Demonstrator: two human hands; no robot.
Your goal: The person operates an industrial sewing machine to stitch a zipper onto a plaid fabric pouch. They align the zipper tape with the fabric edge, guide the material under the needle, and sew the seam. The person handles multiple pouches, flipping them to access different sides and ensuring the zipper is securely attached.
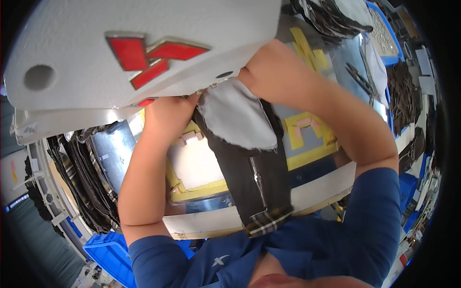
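A black garment piece [230, 165] runs from under the white sewing machine head [192, 29] down toward my chest. On it lie a light grey lining panel [237, 115], a metal zipper [257, 180] and, at the near end, a plaid band [269, 221]. My left hand [168, 115] is at the panel's upper left, its fingers mostly hidden by the machine head. Curled closed, my right hand [273, 72] rests at the upper right of the panel. The machine head covers part of its fingers, so what they grip is hidden. The needle area is out of sight.
Yellow tape [312, 158] marks the metal work surface. Stacked dark garment pieces [81, 182] lie at the left, with more dark fabric [331, 19] at the back right. Dark scissors or tweezers [360, 79] lie at the right. A blue bin [113, 254] stands lower left.
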